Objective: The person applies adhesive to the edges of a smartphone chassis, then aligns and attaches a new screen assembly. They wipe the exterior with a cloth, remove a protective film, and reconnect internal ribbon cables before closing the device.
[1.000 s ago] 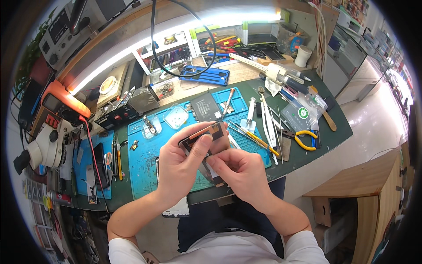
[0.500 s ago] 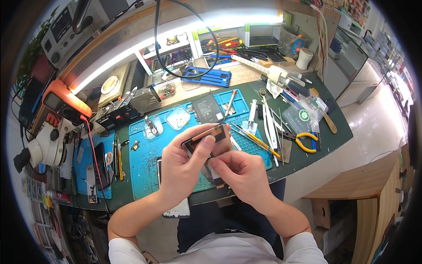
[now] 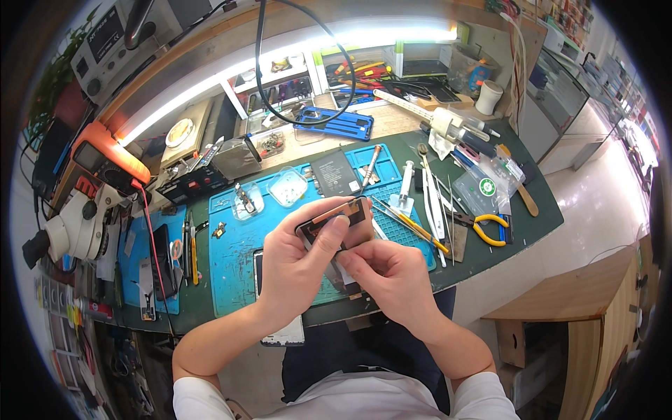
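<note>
Phone part (image 3: 358,214) between 2 hands, above the near edge of the blue mat (image 3: 231,273).
Its inner side looks already bared; how much work is left cannot be told. The left hand (image 3: 295,262) clasps it, thumb on top; the right hand's (image 3: 394,275) fingers, pinched nearly together, touch its pale strip (image 3: 345,276), grip unclear.

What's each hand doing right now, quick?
Left hand: closed, holding the dark phone part.
Right hand: closed, thumb and forefinger together at the dark phone part; exactly what they pinch cannot be told.
</note>
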### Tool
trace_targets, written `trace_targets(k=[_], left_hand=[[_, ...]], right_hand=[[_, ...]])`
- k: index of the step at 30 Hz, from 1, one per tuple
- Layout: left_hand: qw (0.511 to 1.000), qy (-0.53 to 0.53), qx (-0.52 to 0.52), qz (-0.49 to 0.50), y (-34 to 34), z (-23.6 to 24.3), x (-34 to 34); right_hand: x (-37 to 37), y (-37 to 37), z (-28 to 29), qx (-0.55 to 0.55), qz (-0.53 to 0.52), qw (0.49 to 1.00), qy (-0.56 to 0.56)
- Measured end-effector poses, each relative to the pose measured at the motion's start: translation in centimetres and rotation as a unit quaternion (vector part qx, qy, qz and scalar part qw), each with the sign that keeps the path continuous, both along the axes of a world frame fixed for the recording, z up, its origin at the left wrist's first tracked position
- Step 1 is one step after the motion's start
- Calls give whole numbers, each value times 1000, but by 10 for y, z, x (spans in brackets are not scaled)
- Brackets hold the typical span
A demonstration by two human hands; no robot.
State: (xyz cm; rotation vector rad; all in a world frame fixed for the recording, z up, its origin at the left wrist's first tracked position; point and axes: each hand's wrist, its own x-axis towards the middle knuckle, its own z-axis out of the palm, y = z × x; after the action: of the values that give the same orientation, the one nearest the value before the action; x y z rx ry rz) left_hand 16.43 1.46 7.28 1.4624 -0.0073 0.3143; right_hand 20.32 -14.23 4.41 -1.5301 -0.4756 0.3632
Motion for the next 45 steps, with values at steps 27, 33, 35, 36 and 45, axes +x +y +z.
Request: trace_targets(k=[27,33,35,36,45], left_hand=[[1000,5,10,8,-2,2,-1],[1000,2,-4,-12,1,2,-1],[999,2,-23,-24,2,1,-1],[999,1,-27,-28,3,0,-1],[999,-3,-38,-38,5,-1,0]], right_hand=[[0,0,-2,2,0,1000,-12],[1,0,-1,-2,1,1000,-9],[1,0,-1,0,0,1000,-10],[1,0,0,-1,1,1000,-10],[2,-1,7,-22,20,999,29]])
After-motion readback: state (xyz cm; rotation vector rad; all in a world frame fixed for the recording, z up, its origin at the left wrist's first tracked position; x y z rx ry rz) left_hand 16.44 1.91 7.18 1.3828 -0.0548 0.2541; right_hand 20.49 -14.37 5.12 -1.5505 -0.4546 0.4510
